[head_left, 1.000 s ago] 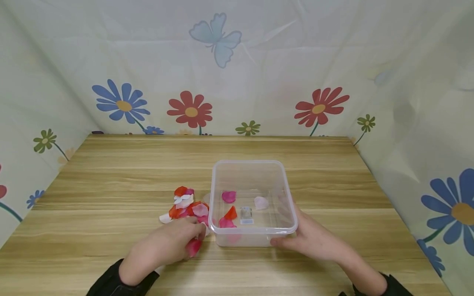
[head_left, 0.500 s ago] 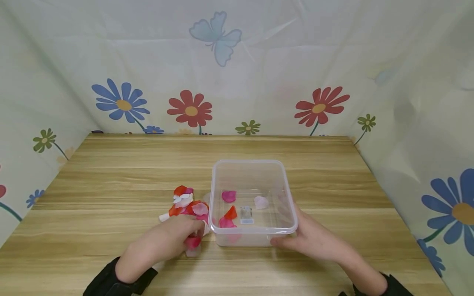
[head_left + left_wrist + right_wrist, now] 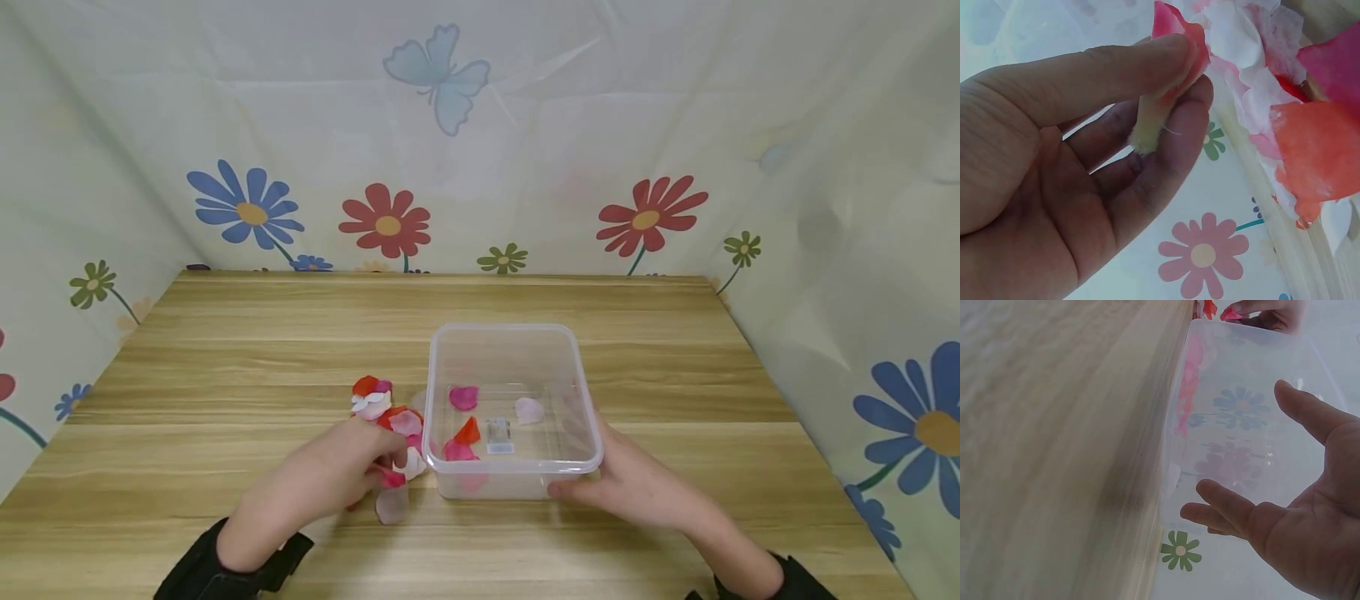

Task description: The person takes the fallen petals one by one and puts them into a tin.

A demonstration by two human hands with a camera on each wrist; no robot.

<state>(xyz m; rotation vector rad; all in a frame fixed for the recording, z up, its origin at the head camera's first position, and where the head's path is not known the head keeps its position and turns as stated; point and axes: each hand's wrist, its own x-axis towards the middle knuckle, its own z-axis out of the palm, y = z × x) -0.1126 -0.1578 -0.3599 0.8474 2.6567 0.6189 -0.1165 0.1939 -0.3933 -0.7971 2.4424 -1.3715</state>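
Note:
Between thumb and fingers my left hand [image 3: 326, 479] pinches a pink petal [image 3: 1152, 122] with a pale base. It hovers at the near side of a loose petal pile [image 3: 405, 423] of red, pink and white pieces. Just right of that pile stands a clear plastic box [image 3: 513, 468], lidless, with a magenta petal [image 3: 463, 398], an orange-red petal [image 3: 468, 431], a pink petal [image 3: 460, 451] and a pale petal [image 3: 529, 411] inside. My right hand [image 3: 637, 483] rests against the box's right side, fingers spread and thumb at the near corner.
A single pale petal [image 3: 392, 504] lies on the wooden table [image 3: 645, 350], nearer to me than the pile. Behind the table and along both sides hangs a white cloth [image 3: 525, 167] printed with flowers and a butterfly.
My left hand has drawn slightly left with the pink petal, uncovering a pale petal on the table and more of the pile. The box and my right hand have stayed put.

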